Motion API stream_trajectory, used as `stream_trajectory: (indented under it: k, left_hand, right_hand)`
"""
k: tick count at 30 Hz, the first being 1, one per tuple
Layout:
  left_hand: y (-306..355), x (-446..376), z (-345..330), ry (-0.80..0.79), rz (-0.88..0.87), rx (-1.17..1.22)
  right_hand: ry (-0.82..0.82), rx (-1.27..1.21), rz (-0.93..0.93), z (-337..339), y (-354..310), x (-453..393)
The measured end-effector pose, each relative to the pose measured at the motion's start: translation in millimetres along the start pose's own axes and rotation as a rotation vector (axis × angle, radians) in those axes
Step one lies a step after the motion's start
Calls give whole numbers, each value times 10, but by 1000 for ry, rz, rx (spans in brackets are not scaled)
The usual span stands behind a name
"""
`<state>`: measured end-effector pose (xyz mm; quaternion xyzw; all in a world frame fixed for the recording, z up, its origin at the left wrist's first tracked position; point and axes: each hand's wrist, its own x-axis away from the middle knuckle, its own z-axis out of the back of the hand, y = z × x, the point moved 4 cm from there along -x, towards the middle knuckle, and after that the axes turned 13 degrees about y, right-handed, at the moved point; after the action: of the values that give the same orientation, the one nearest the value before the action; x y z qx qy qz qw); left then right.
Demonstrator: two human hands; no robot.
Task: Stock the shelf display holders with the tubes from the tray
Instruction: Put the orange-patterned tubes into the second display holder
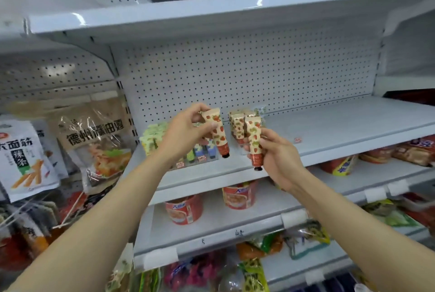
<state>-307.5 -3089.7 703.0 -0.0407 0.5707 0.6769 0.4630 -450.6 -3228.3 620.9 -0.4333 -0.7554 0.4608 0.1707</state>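
The left hand (188,128) pinches one strawberry-print tube (216,132), cap down, above the shelf (329,131). The right hand (276,157) grips a second tube (254,142). Behind them, a clear holder (237,127) contains similar tubes; their lower ends are hidden. Tube lettering is illegible.
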Motion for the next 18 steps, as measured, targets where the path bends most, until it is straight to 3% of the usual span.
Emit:
stream_trajectory:
  k: [12,18]
  left_hand:
    - [-513,-809,-1050,125,96,-14]
    - [-791,-923,-1290,138,95,-189]
  right_hand:
    - [136,158,73,865,-80,-783]
    - [162,236,105,1043,-32,-1021]
